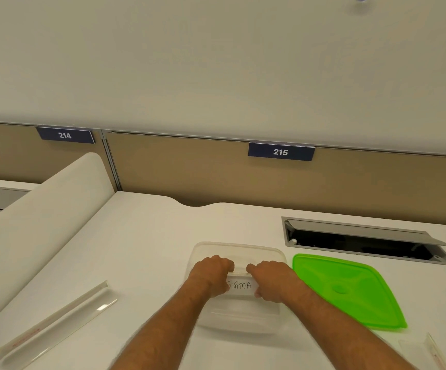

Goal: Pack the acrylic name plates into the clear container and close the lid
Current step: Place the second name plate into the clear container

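Three acrylic name plates show: one long plate (pixel 53 320) at the lower left of the frame, one marked "SIGMA" (pixel 239 285) at lower centre, and one (pixel 434 353) partly cut off at the lower right corner. There is one clear container (pixel 239 248) at lower centre and one green lid (pixel 350 289) to its right. Two hands are in the frame, the left hand (pixel 211 273) and the right hand (pixel 272 279). Two blue number signs hang mid-frame, "214" (pixel 65 135) and "215" (pixel 280 151). One open cable hatch (pixel 363 240) sits in the worktop (pixel 141 249) at the right.
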The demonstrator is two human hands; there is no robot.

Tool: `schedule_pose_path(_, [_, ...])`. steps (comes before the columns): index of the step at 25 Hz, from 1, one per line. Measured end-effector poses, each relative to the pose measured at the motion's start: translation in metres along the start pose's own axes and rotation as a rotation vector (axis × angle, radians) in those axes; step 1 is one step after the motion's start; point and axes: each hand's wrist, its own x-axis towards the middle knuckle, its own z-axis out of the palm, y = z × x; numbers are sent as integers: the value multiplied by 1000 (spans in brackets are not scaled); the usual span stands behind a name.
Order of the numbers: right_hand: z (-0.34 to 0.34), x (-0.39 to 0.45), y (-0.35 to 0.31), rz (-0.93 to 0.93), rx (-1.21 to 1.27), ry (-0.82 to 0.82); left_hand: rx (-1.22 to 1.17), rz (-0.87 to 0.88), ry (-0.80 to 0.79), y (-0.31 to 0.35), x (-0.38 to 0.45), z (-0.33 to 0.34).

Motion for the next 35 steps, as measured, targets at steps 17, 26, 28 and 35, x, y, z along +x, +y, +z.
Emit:
schedule_pose_path(17, [-22, -17, -10, -24, 152, 225, -27, 92, 282, -8, -23, -6])
schedule_pose_path(26, [-42, -28, -39, -54, 75, 526, 118, -81, 538, -31, -63, -20])
schedule_pose_path(28, [-42, -30, -46, -47, 75, 525, 126, -134, 552, -40, -74, -20])
schedule_pose_path(35, [-43, -20, -85, -119, 118, 504, 133, -290, 527, -84, -116, -8])
